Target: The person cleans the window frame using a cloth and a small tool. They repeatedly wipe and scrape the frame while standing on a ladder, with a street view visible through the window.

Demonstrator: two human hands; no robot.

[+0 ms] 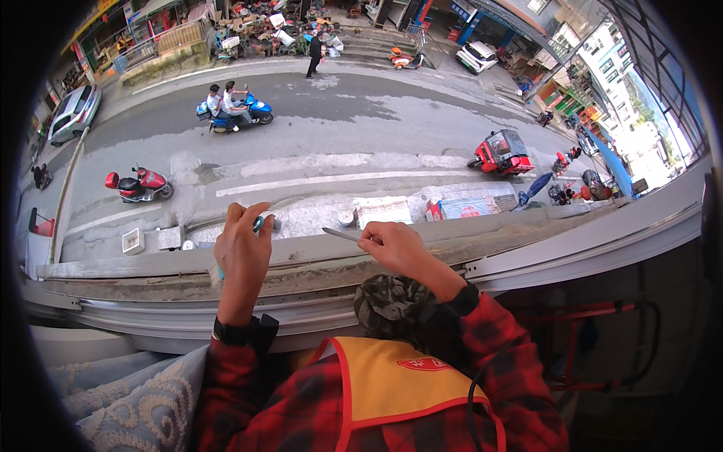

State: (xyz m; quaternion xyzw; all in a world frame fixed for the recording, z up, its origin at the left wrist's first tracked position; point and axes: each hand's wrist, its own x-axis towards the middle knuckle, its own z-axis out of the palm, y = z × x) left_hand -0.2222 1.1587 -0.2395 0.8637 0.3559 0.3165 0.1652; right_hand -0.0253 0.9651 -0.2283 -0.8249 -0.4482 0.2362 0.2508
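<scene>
Above the outer window ledge (pixel 316 248), my left hand (pixel 244 248) is closed around a teal-handled tool (pixel 258 224); its kind cannot be told, since the hand hides most of it. A pale end of something, perhaps a brush, shows behind the wrist. To the right, my right hand (pixel 390 240) grips a thin, grey, pointed tool (pixel 340 234) whose tip points left towards the left hand. The two hands are apart. Below the right hand lies a dark patterned bunched cloth (pixel 390 305), at the window's sliding track (pixel 316 319).
The ledge drops to a street with a blue scooter (pixel 257 108) carrying two people, a red scooter (pixel 144 185) and a red three-wheeler (pixel 501 152). A patterned curtain (pixel 152 395) hangs at lower left. A red metal frame (pixel 599 311) stands indoors at right.
</scene>
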